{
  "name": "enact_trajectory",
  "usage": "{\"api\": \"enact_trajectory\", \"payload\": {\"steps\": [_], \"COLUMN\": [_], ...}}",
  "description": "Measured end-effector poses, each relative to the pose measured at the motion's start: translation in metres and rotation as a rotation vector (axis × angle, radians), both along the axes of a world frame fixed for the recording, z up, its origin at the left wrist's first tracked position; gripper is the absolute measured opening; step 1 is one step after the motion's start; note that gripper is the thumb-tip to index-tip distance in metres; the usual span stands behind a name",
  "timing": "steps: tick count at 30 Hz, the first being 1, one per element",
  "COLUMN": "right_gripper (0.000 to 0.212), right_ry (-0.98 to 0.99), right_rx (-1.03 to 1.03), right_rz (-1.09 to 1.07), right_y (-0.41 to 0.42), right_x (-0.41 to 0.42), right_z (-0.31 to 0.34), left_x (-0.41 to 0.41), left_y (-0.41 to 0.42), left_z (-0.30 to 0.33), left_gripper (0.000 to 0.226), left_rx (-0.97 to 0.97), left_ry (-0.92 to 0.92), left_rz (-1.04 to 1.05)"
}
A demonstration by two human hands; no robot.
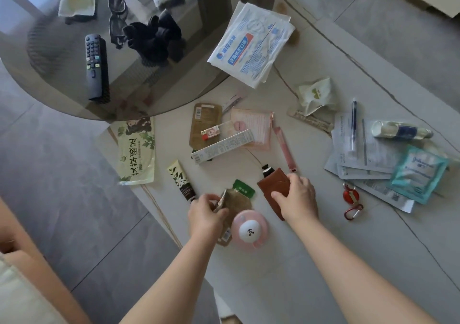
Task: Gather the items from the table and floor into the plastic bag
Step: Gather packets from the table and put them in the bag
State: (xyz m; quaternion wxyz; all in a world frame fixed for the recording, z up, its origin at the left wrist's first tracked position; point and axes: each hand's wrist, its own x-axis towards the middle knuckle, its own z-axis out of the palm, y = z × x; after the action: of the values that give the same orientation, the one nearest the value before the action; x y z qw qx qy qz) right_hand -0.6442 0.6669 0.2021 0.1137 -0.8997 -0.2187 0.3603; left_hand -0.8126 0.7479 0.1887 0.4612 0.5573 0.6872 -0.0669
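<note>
Both hands on floor items.
Left hand [205, 213] pinches a brown sachet [232, 203]; right hand [297, 196] grips a brown wallet [271, 186], just beside it.

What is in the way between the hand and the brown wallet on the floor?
Nothing visible. The right hand already grips the brown leather wallet with its fingers, while the left hand pinches a crumpled tan foil pouch. No plastic bag is in view.
</note>
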Motion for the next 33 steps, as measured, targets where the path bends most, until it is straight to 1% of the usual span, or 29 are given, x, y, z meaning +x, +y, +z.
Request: {"api": "enact_trajectory", "payload": {"steps": [2, 6, 9, 11, 15, 18, 20, 24, 29, 31, 33], "right_gripper": [0.051, 0.052, 0.039, 0.033, 0.022, 0.017, 0.017, 0.022, 0.02, 0.021, 0.025], "right_ry": [-0.014, -0.015, -0.001, 0.064, 0.243, 0.417, 0.534, 0.695, 0.793, 0.811, 0.84], "right_rx": [-0.002, -0.012, -0.09, -0.046, 0.1, 0.19, 0.238, 0.267, 0.253, 0.271, 0.309], "right_rz": [-0.019, -0.048, 0.029, 0.012, -0.13, -0.224, -0.269, -0.248, -0.133, -0.097, -0.087], "right_y": [-0.001, 0.001, 0.001, 0.0, -0.005, -0.01, -0.012, -0.008, -0.001, 0.001, 0.003], "right_x": [-0.002, 0.002, 0.002, 0.001, -0.002, -0.012, -0.02, -0.038, -0.068, -0.085, -0.105], "right_z": [-0.002, -0.003, -0.004, -0.001, 0.021, 0.048, 0.072, 0.126, 0.2, 0.231, 0.261], "left_x": [0.0, -0.002, -0.004, -0.008, -0.017, -0.024, -0.031, -0.049, -0.081, -0.099, -0.119], "left_y": [-0.001, -0.001, -0.002, -0.002, -0.002, -0.003, -0.004, -0.01, -0.025, -0.032, -0.04], "left_z": [-0.001, -0.003, 0.0, 0.005, 0.029, 0.056, 0.078, 0.128, 0.209, 0.246, 0.277], "left_gripper": [0.03, 0.018, 0.006, 0.005, 0.008, 0.01, 0.013, 0.017, 0.014, 0.012, 0.014], "left_rx": [-0.01, -0.048, -0.099, -0.123, -0.157, -0.145, -0.134, -0.1, -0.07, -0.041, 0.002], "left_ry": [0.008, 0.012, -0.008, -0.037, -0.1, -0.153, -0.196, -0.2, -0.274, -0.303, -0.322], "left_rz": [0.029, 0.024, 0.026, 0.06, 0.167, 0.247, 0.304, 0.362, 0.505, 0.566, 0.621]}}
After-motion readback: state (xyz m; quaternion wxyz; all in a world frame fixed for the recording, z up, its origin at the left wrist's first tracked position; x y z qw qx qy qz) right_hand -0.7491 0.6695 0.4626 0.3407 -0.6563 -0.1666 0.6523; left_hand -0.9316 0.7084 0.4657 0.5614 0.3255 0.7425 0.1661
